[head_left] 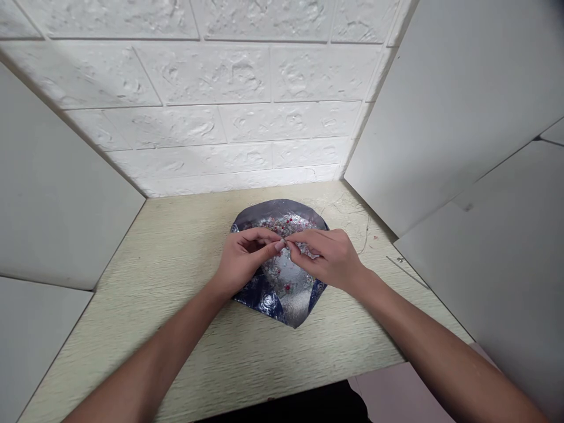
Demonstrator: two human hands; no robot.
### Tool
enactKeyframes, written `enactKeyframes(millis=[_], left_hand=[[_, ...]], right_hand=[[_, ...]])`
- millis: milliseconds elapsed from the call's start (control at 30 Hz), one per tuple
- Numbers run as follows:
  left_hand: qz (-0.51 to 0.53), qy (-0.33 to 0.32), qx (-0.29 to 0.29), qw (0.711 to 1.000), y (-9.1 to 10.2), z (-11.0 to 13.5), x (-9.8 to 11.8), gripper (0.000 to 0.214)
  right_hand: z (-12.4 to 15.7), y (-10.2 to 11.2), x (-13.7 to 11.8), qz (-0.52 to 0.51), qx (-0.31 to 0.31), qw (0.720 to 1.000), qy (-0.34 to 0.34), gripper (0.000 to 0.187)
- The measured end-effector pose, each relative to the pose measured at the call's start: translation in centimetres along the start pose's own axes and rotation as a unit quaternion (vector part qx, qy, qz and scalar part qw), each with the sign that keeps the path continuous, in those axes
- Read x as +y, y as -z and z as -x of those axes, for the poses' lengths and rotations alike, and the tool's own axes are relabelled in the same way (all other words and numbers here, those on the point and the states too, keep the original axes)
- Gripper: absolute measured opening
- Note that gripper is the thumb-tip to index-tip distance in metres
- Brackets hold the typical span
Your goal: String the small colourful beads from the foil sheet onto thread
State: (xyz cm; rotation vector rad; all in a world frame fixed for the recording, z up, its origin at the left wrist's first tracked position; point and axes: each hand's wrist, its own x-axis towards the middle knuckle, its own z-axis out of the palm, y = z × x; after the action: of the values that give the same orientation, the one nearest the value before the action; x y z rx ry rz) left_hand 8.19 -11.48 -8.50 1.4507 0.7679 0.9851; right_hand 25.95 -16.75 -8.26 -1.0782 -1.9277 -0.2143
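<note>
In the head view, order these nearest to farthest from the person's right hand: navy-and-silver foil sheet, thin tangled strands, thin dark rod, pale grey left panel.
From the person's right hand:
1. Navy-and-silver foil sheet: directly under the hand, on the tabletop.
2. Thin tangled strands: just right of the hand.
3. Thin dark rod: farther right, on the tabletop.
4. Pale grey left panel: far left, beyond the foil.

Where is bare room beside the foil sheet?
Bare desktop lies between the foil sheet and the left white panel, and in front between the forearms. Crowded: over the sheet, where left hand and right hand meet, and right, with wire strands.
</note>
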Motion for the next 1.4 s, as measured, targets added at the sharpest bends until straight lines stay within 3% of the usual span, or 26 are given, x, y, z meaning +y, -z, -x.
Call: enactKeyframes(millis=[200,333,467,567,700,767,867,967,1100,1200,1400], left_hand=[[-0.022,-0.017,-0.014,0.999,0.0,0.0,0.2,0.015],[-0.17,-0.065,-0.014,0.983,-0.1,0.3,0.3,0.011],[-0.387,-0.156,-0.067,0.906,-0.1,0.6,0.2,0.012],[-0.502,-0.209,-0.075,0.836,0.1,0.5,0.6,0.024],[-0.669,-0.18,-0.053,0.719,0.7,0.1,1.6,0.021],[-0.704,-0.16,-0.056,0.689,0.8,0.0,1.9,0.02],[-0.709,-0.155,-0.078,0.683,0.6,0.0,1.5,0.024],[-0.689,-0.171,-0.093,0.699,0.4,0.0,0.7,0.03],[-0.665,-0.195,-0.064,0.718,0.6,0.0,0.4,0.031],[-0.699,-0.156,-0.042,0.697,0.7,0.1,1.5,0.021],[-0.761,-0.035,-0.056,0.646,0.8,0.6,4.1,0.016]], right_hand=[[-0.1,0.0,0.0,0.004,0.002,1.0,0.007,0.008],[-0.1,0.0,0.1,0.009,0.031,0.999,0.001,0.006],[-0.2,0.0,0.2,0.024,0.027,0.999,-0.019,0.009],[-0.2,-0.1,0.2,0.028,0.02,0.999,-0.027,0.01],[-0.2,-0.2,0.3,0.027,0.021,0.999,-0.013,0.01],[-0.1,-0.2,0.4,0.03,0.024,0.999,-0.015,0.011],[-0.1,-0.2,0.4,0.03,0.017,0.999,-0.027,0.013],[-0.1,-0.2,0.3,0.024,0.004,0.999,-0.038,0.014],[-0.1,-0.3,0.3,0.03,0.007,0.998,-0.055,0.013],[-0.1,-0.3,0.5,0.031,0.004,0.997,-0.068,0.014],[0.1,-0.4,0.7,0.025,0.001,0.997,-0.077,0.015]])
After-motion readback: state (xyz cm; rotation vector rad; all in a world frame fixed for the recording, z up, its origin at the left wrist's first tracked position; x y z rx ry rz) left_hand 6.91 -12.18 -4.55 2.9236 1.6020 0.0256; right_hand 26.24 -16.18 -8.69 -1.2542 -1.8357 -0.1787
